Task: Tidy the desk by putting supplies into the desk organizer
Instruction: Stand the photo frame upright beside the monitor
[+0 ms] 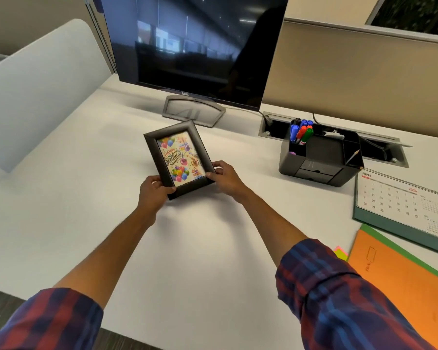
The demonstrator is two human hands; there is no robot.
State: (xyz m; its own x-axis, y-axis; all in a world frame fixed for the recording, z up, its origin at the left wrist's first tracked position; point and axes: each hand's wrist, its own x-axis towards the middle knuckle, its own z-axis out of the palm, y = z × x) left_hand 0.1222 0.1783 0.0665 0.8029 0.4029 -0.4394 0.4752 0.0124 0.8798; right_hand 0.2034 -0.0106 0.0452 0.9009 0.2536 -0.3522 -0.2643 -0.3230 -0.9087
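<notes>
Plaid sleeves (339, 299), rolled back to the forearm, frame the lower edge of the view, and both arms reach forward over the white desk (61, 198). Left hand (153, 192) and right hand (225, 179) each grip a lower corner of the black picture frame (180, 157), thumbs laid over the front moulding and fingers curled behind it; the two-handed hold at opposite corners appears chosen to keep the frame steady and to steer its angle. Its top edge tilts away toward the monitor stand (194, 109), and whether the bottom edge touches the desk or hangs just above it cannot be told. A birthday print with balloons faces the camera, which suggests the frame is being stood up for display in front of the monitor (192, 46) rather than stored. To the right, well apart from the hands, the desk organizer (321, 160) stands near the cable tray (271, 130); markers (301, 131) stand upright in its rear left compartment and a pencil (353, 156) leans in the right one, so the small supplies seem already sorted. Beside the organizer lies a June calendar (400, 200), and nearer the camera an orange folder (402, 286) rests on a green one, with sticky notes (340, 252) at its corner, probably too flat for any compartment.
</notes>
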